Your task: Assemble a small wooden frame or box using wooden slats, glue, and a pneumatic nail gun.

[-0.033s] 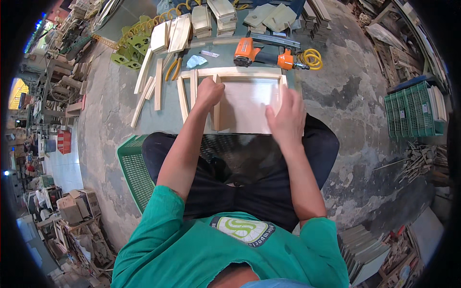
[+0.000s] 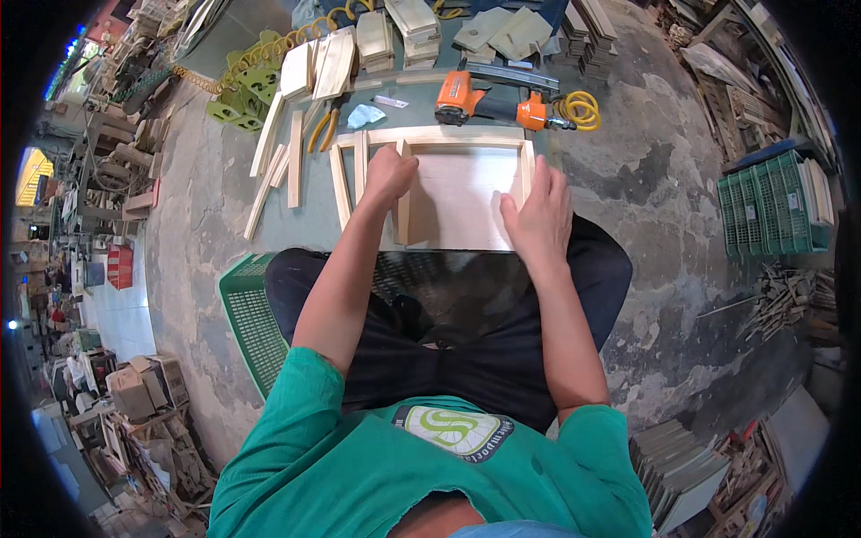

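A shallow wooden frame with a pale panel [image 2: 457, 202] inside it lies at the near edge of the grey-green worktop. My left hand [image 2: 392, 172] is closed around an upright wooden strip [image 2: 403, 215] on the panel's left side. At the other side, my right hand [image 2: 543, 211] straddles the frame's right strip [image 2: 526, 161], its thumb over the panel and its fingers along the outside. A long rail [image 2: 448, 134] forms the far side. Just left of my left hand, two more strips [image 2: 341, 184] touch that rail.
Beyond the frame lies an orange nail gun [image 2: 493, 103] with a coiled yellow hose [image 2: 578, 111]. Pliers [image 2: 324, 125], a blue scrap [image 2: 365, 116] and loose strips [image 2: 296, 161] lie to the left. Wooden pieces [image 2: 413, 27] are stacked at the back. A green crate [image 2: 251, 309] stands beside my left leg.
My right hand, blurred over the panel's right part before, has shifted slightly right and now rests still at the right strip. The left hand keeps its hold.
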`<state>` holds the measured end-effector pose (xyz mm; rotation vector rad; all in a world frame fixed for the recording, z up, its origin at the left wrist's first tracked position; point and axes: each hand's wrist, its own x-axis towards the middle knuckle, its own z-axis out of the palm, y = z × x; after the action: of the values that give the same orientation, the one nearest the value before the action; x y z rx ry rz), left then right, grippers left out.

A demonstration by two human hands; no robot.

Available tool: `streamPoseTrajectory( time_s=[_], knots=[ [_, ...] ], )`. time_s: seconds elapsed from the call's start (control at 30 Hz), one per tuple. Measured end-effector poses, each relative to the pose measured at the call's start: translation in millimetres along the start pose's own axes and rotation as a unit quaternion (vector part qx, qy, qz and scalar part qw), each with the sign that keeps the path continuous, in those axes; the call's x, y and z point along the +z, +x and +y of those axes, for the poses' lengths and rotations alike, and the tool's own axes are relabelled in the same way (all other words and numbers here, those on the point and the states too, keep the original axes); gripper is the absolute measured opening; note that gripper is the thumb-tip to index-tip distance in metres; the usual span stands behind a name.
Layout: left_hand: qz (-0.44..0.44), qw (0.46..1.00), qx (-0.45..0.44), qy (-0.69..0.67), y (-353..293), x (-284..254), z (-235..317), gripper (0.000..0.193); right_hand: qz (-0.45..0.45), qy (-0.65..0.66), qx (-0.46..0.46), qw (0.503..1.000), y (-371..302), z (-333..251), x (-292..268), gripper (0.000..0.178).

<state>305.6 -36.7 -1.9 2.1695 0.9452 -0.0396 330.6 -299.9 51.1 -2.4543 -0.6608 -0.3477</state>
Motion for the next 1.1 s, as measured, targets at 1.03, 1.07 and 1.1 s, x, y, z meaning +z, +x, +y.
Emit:
streamPoseTrajectory(
  time_s=[1.03, 1.07, 1.1],
  knots=[
    [0.058, 0.996, 0.034, 0.061, -9.9, -1.1, 9.4, 0.033, -0.296, -0.135, 0.04, 0.945, 100.1, 19.9, 28.8, 0.024],
    [0.06, 0.995, 0.04, 0.068, -11.0, -1.1, 10.7, 0.033, -0.308, -0.146, 0.044, 0.939, 99.9, 19.1, 28.3, 0.025],
    [0.06, 0.995, 0.04, 0.068, -11.2, -0.9, 11.2, 0.033, -0.308, -0.145, 0.043, 0.939, 97.4, 18.4, 29.0, 0.025]
  ],
)
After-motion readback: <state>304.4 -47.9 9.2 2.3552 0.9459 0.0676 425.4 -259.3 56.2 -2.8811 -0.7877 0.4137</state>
